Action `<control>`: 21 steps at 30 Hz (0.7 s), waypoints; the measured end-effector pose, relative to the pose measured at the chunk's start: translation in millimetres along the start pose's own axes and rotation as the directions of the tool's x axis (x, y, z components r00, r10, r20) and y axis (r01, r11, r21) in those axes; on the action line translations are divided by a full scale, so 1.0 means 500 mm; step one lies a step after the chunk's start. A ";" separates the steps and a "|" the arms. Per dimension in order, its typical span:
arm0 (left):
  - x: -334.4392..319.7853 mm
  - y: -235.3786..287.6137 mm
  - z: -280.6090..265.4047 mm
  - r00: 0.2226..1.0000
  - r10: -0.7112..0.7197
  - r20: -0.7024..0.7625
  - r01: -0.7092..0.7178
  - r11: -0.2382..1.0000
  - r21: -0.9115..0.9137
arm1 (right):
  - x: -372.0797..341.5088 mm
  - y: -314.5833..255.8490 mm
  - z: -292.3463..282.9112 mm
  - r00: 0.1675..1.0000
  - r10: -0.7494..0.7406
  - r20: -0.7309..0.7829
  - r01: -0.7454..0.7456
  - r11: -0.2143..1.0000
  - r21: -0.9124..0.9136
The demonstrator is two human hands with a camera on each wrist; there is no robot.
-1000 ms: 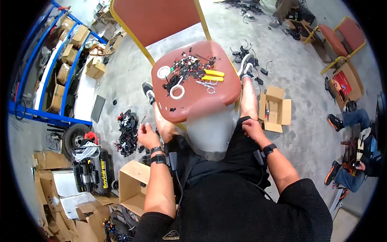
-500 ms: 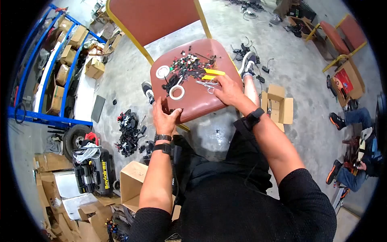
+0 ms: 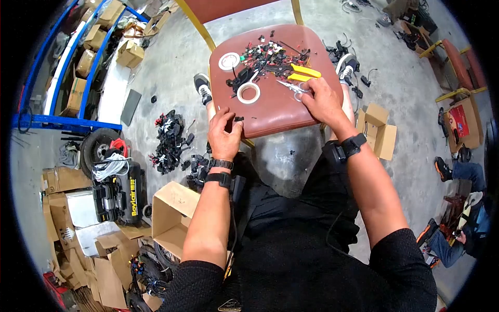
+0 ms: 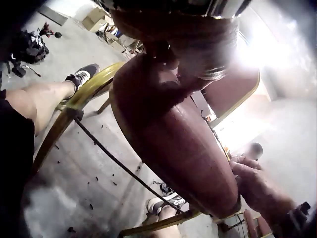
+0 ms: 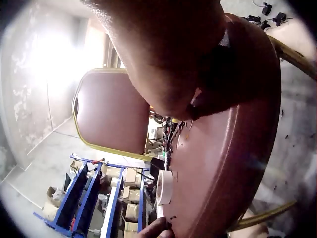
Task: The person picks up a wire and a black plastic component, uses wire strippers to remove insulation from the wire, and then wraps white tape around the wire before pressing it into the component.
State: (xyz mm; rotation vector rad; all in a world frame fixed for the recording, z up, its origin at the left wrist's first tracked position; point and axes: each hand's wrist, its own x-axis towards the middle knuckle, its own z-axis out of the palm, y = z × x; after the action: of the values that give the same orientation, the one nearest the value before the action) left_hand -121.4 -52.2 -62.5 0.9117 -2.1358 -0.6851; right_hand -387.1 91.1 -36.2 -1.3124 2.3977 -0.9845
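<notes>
Resting with relaxed, slightly bent fingers at the front left of the red seat (image 3: 280, 115), the left hand (image 3: 224, 137) lies beside a small black piece (image 3: 239, 119); then come a tape roll (image 3: 248, 101), scissors (image 3: 291, 88) and, at their handles, the right hand (image 3: 325, 103), gripping or not, I cannot tell.

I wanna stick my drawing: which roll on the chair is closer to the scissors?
The tape roll with the wide hole; the other roll lies farther from the scissors, toward the backrest.

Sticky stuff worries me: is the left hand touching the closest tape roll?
Apart: the head view shows red seat between the left hand and tape roll.
</notes>
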 end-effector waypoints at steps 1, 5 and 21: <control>0.000 -0.003 0.002 1.000 -0.004 -0.009 0.004 1.000 -0.016 | 0.000 0.005 0.003 1.000 -0.016 -0.008 0.016 1.000 0.004; 0.003 0.003 0.006 1.000 0.004 -0.024 -0.003 0.999 0.043 | 0.000 0.003 0.007 1.000 0.001 -0.018 -0.001 0.999 -0.048; -0.004 0.025 -0.005 0.907 -0.414 0.074 0.391 0.766 -0.511 | -0.002 -0.001 0.001 0.999 0.031 0.040 -0.029 0.998 -0.059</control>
State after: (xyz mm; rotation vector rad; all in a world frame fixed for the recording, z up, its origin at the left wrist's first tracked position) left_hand -123.3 -43.8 -53.1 1.0682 -1.5832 -1.3677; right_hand -386.0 91.3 -36.3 -1.2989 2.4257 -0.8776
